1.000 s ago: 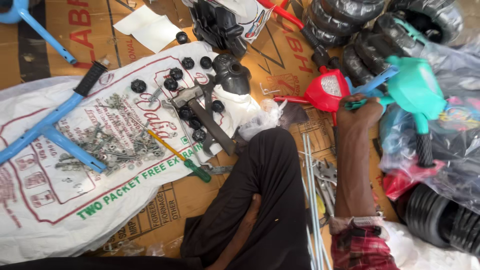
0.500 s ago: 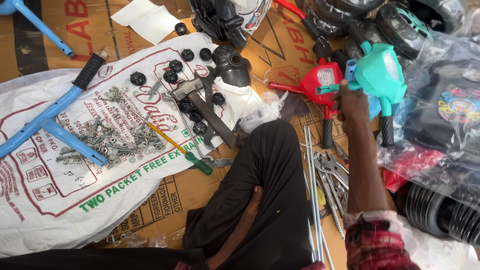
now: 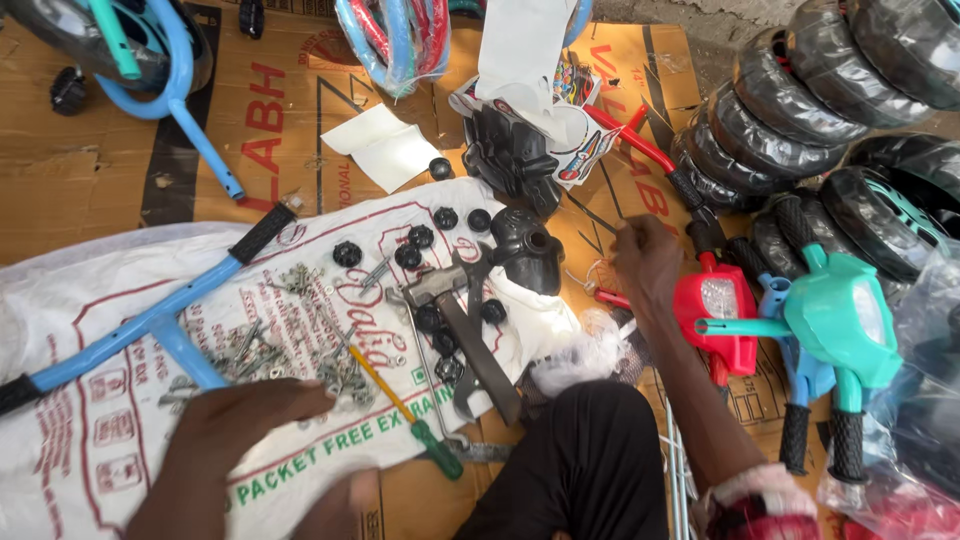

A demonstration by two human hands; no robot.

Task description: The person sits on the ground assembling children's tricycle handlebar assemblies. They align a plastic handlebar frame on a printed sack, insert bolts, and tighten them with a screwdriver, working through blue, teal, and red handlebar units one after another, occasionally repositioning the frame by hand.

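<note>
The right hand (image 3: 648,262) hangs over the cardboard sheet (image 3: 100,150), fingers curled in loosely with nothing clearly pinched between them, though whether something tiny sits in that curl I cannot tell; just beside it, to its right, lies the red handlebar head (image 3: 722,312), close to the knuckles but not touching them; the teal handlebar head (image 3: 838,318) rests a little farther out, its stem poking toward the red one; down at the lower left the left hand (image 3: 238,432) lies flat and spread on the white woven sack (image 3: 90,400), fingertips right at the scatter of screws and nuts (image 3: 340,372), holding nothing, with the yellow-and-green screwdriver (image 3: 408,412) just beyond them; half a second ago the right hand was gripping the teal piece up near the wheels, and now that piece is set down and the hand has drawn back toward the middle, while the left hand has come into view on the sack; room is tight on the right, where black wheels (image 3: 790,120) stack against the handlebars; the hammer (image 3: 470,340) and black caps (image 3: 420,238) crowd the sack's middle; barer cardboard opens at the upper left.
</note>
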